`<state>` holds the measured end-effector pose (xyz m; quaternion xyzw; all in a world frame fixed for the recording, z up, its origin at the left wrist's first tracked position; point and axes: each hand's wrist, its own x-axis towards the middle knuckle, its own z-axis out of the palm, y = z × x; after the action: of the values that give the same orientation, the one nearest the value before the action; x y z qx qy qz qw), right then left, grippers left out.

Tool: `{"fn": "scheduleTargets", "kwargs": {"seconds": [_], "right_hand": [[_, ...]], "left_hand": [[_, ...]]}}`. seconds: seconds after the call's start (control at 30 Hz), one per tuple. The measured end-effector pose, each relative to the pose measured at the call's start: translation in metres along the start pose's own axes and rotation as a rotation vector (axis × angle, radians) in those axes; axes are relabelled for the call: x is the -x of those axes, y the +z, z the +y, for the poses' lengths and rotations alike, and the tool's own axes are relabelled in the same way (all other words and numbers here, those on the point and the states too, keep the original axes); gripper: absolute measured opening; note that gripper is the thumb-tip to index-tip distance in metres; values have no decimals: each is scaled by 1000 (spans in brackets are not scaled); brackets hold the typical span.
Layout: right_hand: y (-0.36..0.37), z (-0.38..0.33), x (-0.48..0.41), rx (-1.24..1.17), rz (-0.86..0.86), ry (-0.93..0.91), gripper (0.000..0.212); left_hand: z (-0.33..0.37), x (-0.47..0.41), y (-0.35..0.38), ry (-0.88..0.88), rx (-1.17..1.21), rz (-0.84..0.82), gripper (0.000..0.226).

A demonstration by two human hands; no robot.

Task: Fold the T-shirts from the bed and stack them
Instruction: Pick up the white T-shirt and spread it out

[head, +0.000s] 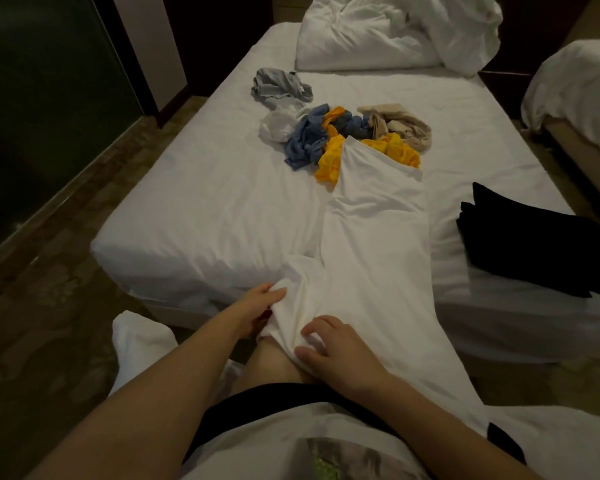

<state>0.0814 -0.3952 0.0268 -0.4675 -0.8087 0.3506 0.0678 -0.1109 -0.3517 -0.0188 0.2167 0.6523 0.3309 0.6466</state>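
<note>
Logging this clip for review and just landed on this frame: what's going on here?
A person at the foot of the bed is handling a white T-shirt, which lies stretched from their lap toward a crumpled pile of shirts. The left hand grips its near edge and the right hand pinches the cloth beside it. Folded black clothes sit on the bed's right side, so folding seems under way.

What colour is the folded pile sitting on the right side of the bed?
The folded pile is black, seen clearly in the head view.
</note>
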Motion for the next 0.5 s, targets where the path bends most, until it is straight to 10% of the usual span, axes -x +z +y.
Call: {"fn": "scheduleTargets", "kwargs": {"seconds": [0.5], "right_hand": [[2,1,-2,-57,39,-10,31]], "left_hand": [[-17,9,-33,25,790,221,32]]}}
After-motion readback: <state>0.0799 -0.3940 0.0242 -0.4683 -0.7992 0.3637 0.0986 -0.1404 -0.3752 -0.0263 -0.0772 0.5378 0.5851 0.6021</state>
